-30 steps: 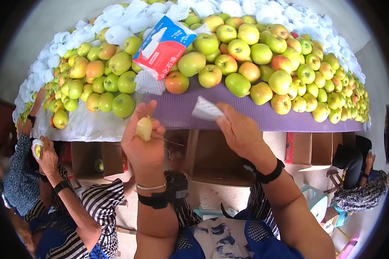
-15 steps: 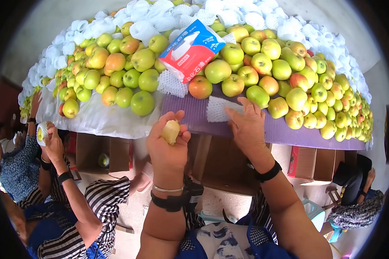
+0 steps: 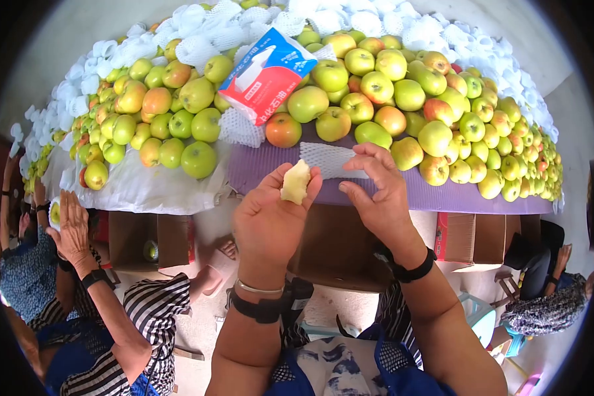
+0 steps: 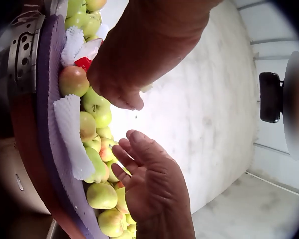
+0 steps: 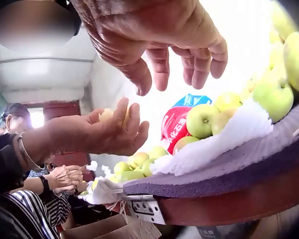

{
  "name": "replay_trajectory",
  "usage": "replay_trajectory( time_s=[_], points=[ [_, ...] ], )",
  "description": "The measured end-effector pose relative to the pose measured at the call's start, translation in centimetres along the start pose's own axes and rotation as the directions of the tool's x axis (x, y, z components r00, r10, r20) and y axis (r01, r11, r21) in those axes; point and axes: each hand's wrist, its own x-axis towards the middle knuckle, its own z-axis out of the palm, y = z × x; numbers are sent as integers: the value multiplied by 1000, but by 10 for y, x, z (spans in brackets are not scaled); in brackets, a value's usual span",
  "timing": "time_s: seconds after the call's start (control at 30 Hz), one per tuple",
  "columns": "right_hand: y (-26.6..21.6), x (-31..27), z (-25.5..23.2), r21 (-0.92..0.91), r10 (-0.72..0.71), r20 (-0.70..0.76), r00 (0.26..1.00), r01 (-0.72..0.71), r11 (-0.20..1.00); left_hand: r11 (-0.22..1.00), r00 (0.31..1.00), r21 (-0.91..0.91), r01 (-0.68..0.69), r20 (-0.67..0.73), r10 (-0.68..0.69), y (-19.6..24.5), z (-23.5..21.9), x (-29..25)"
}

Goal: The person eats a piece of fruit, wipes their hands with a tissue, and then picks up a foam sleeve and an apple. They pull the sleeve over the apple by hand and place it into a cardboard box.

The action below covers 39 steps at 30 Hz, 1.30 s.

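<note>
Left grip: I see the left hand (image 3: 267, 214) with its fingers curled round a pale yellow fruit piece (image 3: 296, 181), held up by the table's near edge.
Right grip: the right hand (image 3: 384, 198) holds nothing, its fingers parted and slightly bent, above the foam net's right end.
Left neighbour: I make out a striped-sleeved person (image 3: 155, 307) with a foam-wrapped apple (image 3: 55, 212).
Left carton: a cardboard box (image 3: 127, 237) below the near edge, one apple in it.
Tissue packet (image 3: 264, 86): tilted on the heap, left of centre.
Foam net (image 3: 323, 158): lying flat on the purple mat (image 3: 468, 197), just near of the apples.
Right heap: green and reddish apples (image 3: 435, 136), piled across the mat.
</note>
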Motion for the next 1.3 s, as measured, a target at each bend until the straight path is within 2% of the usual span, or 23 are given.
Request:
replay_trajectory(
  time_s=[0.07,0.17,0.27,0.37,0.47,0.57,0.63,0.67,0.77,0.83,0.93,0.97,1.0,1.03,1.07,1.1,1.17,1.3],
  points=[
    [1,-1,-7,46,14,-22,1000,-13,999,997,997,75,-9,73,4,-8,3,0],
    [6,-2,-16,57,-6,-56,998,10,998,997,997,82,-10,82,4,-18,3,1],
    [10,-4,-25,131,53,-92,994,-41,991,999,997,22,26,69,-27,-27,3,3],
    [13,-4,-33,261,142,-126,982,-106,959,971,990,-196,138,28,-135,-32,1,5],
    [19,-5,-40,260,161,-167,973,-113,959,882,954,-364,299,116,-276,-38,3,5],
    [27,-8,-45,258,169,-180,969,-120,959,824,906,-388,414,267,-329,-44,1,5],
    [35,-11,-46,245,180,-191,965,-131,961,826,907,-386,410,264,-327,-51,8,2],
    [38,-11,-45,242,182,-195,964,-132,961,831,910,-382,404,263,-322,-53,13,-1],
    [44,-14,-46,232,221,-180,959,-177,957,885,923,-263,384,141,-359,-57,34,-14],
    [45,-15,-47,225,230,-180,956,-187,956,953,923,87,290,239,-303,-60,41,-24],
    [49,-15,-51,171,198,-190,962,-166,971,944,844,133,301,425,-328,-67,71,-49],
    [48,-15,-52,160,190,-189,964,-161,974,927,776,228,297,507,-374,-63,80,-59],
    [47,-15,-53,149,182,-186,966,-155,977,890,640,282,359,619,-455,-58,83,-60],
    [47,-15,-53,167,190,-188,964,-159,973,890,465,290,351,772,-434,-61,83,-58],
    [48,-15,-53,169,197,-188,962,-166,971,912,374,193,361,866,-331,-72,84,-60],
    [48,-16,-53,173,209,-186,960,-177,969,944,422,88,317,878,-224,-83,88,-69],
    [50,-18,-53,178,220,-183,958,-188,966,956,487,-33,291,865,-118,-88,97,-78],
    [50,-20,-52,173,228,-180,957,-198,965,944,543,-139,299,838,-49,-95,102,-82]
  ],
)
